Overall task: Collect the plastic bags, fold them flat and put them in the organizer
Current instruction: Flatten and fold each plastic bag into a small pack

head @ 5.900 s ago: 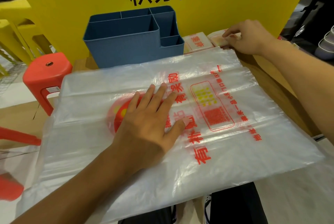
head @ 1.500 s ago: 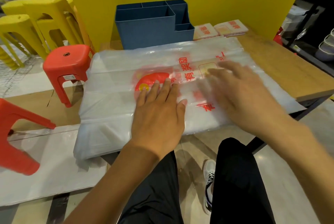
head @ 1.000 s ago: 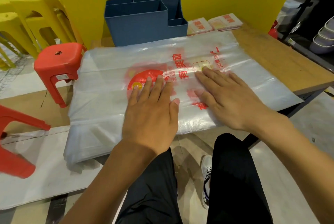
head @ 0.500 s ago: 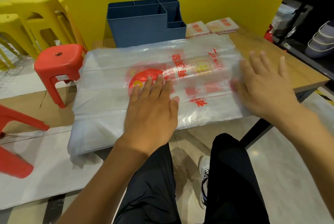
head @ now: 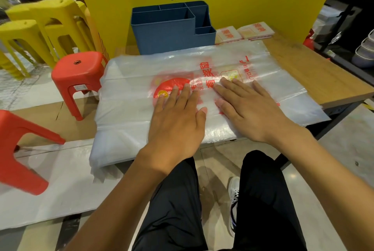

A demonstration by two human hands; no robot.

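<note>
both grips flat, fingers straight: left hand (head: 178, 117), right hand (head: 251, 109) side by side pressing plastic bag (head: 129, 97) under palms.

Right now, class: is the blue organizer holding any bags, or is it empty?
Empty as far as visible: the organizer shows bare compartments. The plastic bag lies spread on the table under both hands.
</note>
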